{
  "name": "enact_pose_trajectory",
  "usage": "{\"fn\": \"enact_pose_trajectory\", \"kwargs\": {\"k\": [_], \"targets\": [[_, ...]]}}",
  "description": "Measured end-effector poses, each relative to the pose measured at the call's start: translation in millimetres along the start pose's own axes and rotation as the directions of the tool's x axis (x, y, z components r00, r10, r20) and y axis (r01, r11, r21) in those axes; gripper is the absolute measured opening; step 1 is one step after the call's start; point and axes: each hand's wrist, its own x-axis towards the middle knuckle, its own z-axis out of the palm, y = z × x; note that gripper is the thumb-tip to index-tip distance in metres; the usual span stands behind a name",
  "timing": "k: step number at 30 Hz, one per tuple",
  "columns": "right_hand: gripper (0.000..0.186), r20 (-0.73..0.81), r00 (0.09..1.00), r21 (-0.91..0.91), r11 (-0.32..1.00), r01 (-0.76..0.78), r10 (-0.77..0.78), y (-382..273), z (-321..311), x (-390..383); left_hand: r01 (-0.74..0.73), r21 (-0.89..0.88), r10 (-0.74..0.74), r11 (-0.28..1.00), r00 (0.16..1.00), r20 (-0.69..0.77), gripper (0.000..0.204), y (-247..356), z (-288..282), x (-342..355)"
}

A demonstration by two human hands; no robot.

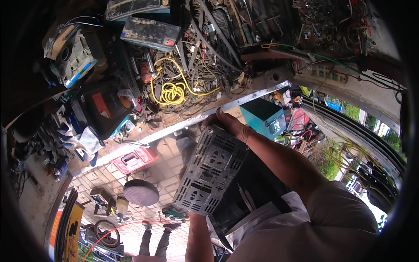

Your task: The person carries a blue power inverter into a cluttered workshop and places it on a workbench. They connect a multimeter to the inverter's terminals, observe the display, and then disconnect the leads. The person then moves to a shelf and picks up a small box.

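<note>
My right hand [229,126] grips the upper end of a long grey slotted panel [209,170] with socket-shaped cutouts, held tilted over my lap area. My left hand [198,218] is at the panel's lower end, its fingers hidden behind it. A black apron or cloth [262,187] lies behind the panel. Beyond my right hand runs the pale metal edge [187,124] of a cluttered bench.
The bench holds a yellow cable coil [172,91], dusty batteries [150,32], a black case [100,109] and gloves [89,139]. Below are a red toolbox [133,159], a round stool [140,192] and a teal box [262,118]. Another person's legs [161,242] show at lower left.
</note>
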Motion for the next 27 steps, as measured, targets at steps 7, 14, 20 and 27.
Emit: {"fn": "enact_pose_trajectory", "kwargs": {"k": [7,14,20,27], "targets": [[0.064,0.012,1.0,0.012,1.0,0.018,-0.018,0.5,-3.7,3.0,-0.001,-0.05,0.001,0.999,1.0,-0.009,0.075,-1.4,7.5,1.8],[0.062,0.081,0.997,0.093,0.996,0.01,-0.018,-12.4,1.7,0.9,-0.011,-0.115,0.008,0.993,1.0,-0.028,0.074,-7.1,9.3,-5.6],[0.063,0.099,0.995,0.046,0.999,0.012,-0.017,-19.0,3.4,-1.9,-0.027,-0.162,0.019,0.986,0.998,-0.055,0.073,-13.9,7.5,-19.1],[0.059,0.085,0.996,0.135,0.991,-0.02,0.008,-16.4,-3.2,-3.3,-0.034,-0.174,0.026,0.984,0.998,-0.052,0.072,-17.2,10.0,-18.1]]}}
